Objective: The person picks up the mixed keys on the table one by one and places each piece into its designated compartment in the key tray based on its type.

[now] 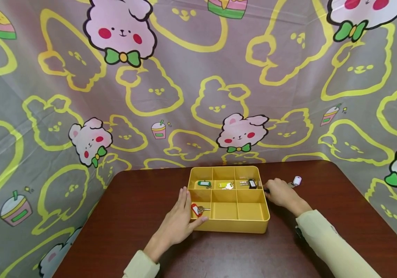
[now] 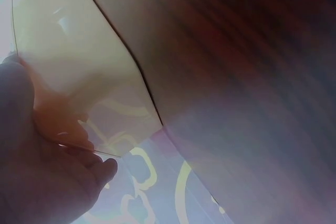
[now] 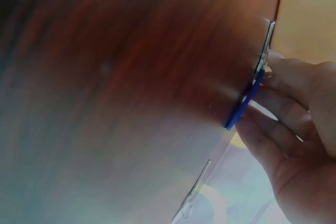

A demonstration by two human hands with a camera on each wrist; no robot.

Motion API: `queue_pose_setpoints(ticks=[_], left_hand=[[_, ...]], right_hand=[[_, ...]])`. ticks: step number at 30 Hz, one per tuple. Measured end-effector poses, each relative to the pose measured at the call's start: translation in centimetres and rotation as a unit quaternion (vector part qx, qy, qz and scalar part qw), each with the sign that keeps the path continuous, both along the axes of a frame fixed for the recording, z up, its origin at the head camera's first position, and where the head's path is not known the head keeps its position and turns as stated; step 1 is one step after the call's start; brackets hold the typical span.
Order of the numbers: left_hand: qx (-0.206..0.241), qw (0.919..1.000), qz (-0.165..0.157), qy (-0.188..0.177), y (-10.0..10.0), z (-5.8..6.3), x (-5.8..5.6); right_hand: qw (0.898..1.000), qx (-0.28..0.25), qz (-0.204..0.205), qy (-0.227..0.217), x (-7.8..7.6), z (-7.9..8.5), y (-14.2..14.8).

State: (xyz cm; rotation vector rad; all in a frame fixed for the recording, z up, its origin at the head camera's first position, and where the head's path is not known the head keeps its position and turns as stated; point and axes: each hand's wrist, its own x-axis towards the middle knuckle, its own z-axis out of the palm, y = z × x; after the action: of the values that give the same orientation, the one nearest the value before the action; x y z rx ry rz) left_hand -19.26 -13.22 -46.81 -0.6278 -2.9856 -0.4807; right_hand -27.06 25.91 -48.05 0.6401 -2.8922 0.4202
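A yellow divided box with six compartments stands on the table. My left hand lies against its left wall with straight fingers, the thumb over the front left corner. Beside the right wall, my right hand pinches a key with a blue tag, low by the table; the tag is mostly hidden in the head view. Three back compartments hold a green key tag, a yellow key tag and a black key tag, left to right. A red key tag with keys lies front left.
A white key tag lies on the dark wooden table, behind and right of my right hand. A patterned cloth hangs around the table's back and sides.
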Motion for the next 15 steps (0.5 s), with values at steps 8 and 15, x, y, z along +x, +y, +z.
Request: queue_pose_setpoints(ticks=[8, 15], left_hand=[[0.001, 1.0000, 0.003, 0.001, 0.08, 0.12, 0.08], [0.001, 1.0000, 0.004, 0.003, 0.08, 0.00, 0.11]], right_hand=[[1.000, -0.002, -0.008, -0.013, -0.06, 0.00, 0.02], [1.000, -0.001, 0.002, -0.012, 0.08, 0.05, 0.18]])
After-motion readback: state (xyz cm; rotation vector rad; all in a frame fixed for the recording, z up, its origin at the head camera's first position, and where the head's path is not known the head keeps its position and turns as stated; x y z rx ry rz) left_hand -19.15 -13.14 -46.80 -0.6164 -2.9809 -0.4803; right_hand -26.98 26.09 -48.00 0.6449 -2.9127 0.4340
